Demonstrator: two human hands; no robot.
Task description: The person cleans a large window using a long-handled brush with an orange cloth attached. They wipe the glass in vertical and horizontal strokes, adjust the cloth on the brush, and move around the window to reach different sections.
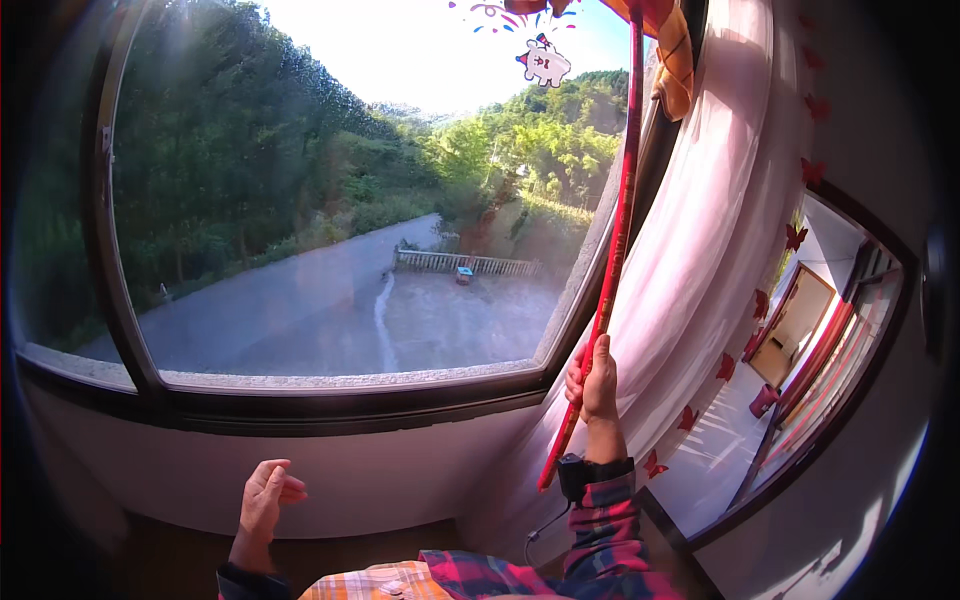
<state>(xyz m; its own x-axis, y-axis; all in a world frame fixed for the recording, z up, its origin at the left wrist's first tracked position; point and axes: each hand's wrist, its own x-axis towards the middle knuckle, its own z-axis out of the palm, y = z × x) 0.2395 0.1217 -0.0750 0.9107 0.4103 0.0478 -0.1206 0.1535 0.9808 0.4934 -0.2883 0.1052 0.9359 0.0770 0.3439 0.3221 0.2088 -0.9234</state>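
My right hand (598, 388) is wrapped round the lower part of a long red pole (626, 190). The pole stands slightly tilted, its bottom end just left of my wrist and its upper end leaving the top edge of the view. Orange-brown cloth (675, 62) hangs beside the pole's upper part; whether the two are joined I cannot tell. At the lower left, my left hand (264, 500) is raised in front of the wall below the window, fingers loosely bent and holding nothing visible.
A large dark-framed window (360, 405) fills the middle, with a small cartoon sticker (546, 65) on its glass. Pale pink sheer curtain (690, 240) hangs right of the pole. Beyond it are red butterfly decorations (726, 366) and a dark-framed mirror (906, 262).
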